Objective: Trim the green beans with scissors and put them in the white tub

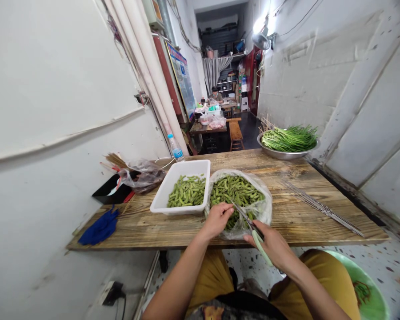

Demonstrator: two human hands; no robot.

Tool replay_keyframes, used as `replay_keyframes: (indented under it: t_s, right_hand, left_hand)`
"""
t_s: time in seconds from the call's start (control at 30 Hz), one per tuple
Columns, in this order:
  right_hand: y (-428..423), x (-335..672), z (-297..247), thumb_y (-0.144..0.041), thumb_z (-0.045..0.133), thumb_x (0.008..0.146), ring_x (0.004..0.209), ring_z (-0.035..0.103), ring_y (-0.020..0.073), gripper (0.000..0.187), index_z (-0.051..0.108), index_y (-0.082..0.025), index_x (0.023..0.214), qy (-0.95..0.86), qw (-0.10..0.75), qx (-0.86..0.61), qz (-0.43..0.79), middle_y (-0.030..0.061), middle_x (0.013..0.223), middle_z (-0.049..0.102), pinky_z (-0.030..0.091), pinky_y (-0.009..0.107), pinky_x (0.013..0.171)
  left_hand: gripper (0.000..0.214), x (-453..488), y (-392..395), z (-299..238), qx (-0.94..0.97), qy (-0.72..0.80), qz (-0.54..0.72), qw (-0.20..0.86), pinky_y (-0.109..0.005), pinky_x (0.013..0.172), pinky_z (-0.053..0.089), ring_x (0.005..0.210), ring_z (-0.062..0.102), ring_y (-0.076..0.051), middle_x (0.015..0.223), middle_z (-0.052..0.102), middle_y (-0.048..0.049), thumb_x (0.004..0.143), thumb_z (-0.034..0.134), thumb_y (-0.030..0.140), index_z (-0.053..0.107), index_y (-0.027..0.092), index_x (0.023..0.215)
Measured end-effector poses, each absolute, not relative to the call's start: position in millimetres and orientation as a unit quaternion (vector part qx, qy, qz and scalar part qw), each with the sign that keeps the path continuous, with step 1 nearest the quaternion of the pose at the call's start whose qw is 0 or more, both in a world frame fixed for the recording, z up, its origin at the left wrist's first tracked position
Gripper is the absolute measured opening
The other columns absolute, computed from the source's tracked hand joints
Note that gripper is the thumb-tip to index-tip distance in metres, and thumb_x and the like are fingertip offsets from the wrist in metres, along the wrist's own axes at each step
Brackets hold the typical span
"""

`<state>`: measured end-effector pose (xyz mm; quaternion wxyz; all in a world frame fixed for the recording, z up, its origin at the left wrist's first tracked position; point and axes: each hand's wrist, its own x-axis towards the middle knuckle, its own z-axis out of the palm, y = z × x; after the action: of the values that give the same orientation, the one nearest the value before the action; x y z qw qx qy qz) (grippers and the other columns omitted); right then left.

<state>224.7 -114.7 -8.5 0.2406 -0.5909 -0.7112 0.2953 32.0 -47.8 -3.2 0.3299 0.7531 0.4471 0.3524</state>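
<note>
My right hand [270, 244] is closed around a pair of scissors [257, 236] with pale green handles. Their blades point up and left, over a clear plastic bag [267, 206] filled with green edamame pods [236, 189]. Close to the blade tips, my left hand [218, 218] pinches an edamame pod, mostly hidden by the fingers. Left of the bag, a white plastic tub [156, 202] holds more edamame pods [186, 191] along its bottom.
Metal skewers [323, 208] lie on the wooden table [286, 226]. A steel bowl [286, 155] of green stalks stands at the back right. Leftward are a blue cloth [100, 226], a black tray [108, 191] and a water bottle [176, 149]. A green basin [370, 275] is on the floor.
</note>
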Motion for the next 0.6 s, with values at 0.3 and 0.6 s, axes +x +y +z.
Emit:
replay_keyframes:
  t_s: [0.3, 0.6]
  right_hand:
    - [-117, 221, -2, -0.041, 0.044, 0.083, 0.08, 0.065, 0.0242, 0.033, 0.062, -0.018, 0.099, -0.737, 0.243, -0.56, 0.289, 0.0083, 0.089, 0.07, 0.046, 0.029, 0.07]
    - [-113, 235, -23, -0.046, 0.047, 0.081, 0.085, 0.066, 0.0285, 0.044, 0.06, -0.016, 0.111, -0.682, 0.245, -0.63, 0.278, 0.012, 0.09, 0.072, 0.048, 0.031, 0.073]
  left_hand:
    - [0.03, 36, -52, -1, 0.749, 0.441, 0.322, 0.375, -0.023, 0.064, 0.037, 0.066, 0.048, -0.013, 0.064, 0.053, -0.0001, 0.083, 0.046, 0.031, 0.06, 0.013, 0.065]
    - [0.024, -20, -18, 11, 0.65, 0.652, 0.374, 0.109, -0.034, 0.085, 0.041, 0.092, 0.057, -0.022, 0.093, 0.065, -0.0094, 0.078, 0.052, 0.022, 0.068, 0.015, 0.094]
